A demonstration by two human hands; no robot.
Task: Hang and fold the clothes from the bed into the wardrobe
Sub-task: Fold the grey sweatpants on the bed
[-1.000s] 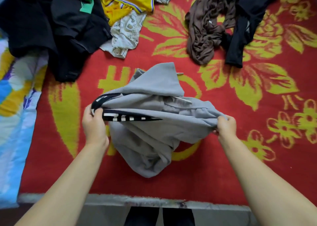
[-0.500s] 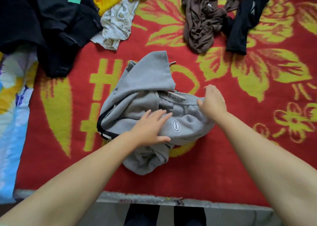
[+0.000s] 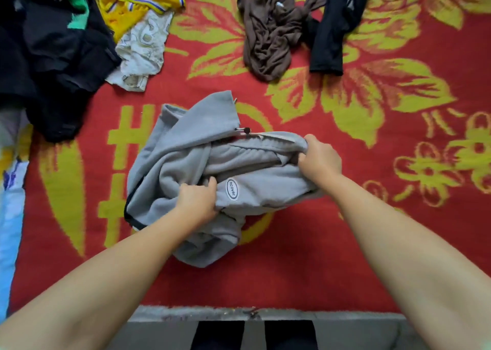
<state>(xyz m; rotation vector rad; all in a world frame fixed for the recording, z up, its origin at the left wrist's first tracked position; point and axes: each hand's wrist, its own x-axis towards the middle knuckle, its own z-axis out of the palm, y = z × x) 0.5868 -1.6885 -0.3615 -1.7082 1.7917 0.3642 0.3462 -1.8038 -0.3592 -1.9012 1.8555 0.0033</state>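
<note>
On the bed: grey hoodie (image 3: 212, 163) lies bunched near the front edge, between my arms.
Left hand (image 3: 198, 199): gripping a fold beside the oval logo.
Right hand (image 3: 320, 159): clutching its right end.
Risk: loose hood and sleeves may slip out and undo the fold.
Surface: soft red floral blanket (image 3: 345, 243); black pile (image 3: 53, 52) and brown garment (image 3: 268, 30) further back.
</note>
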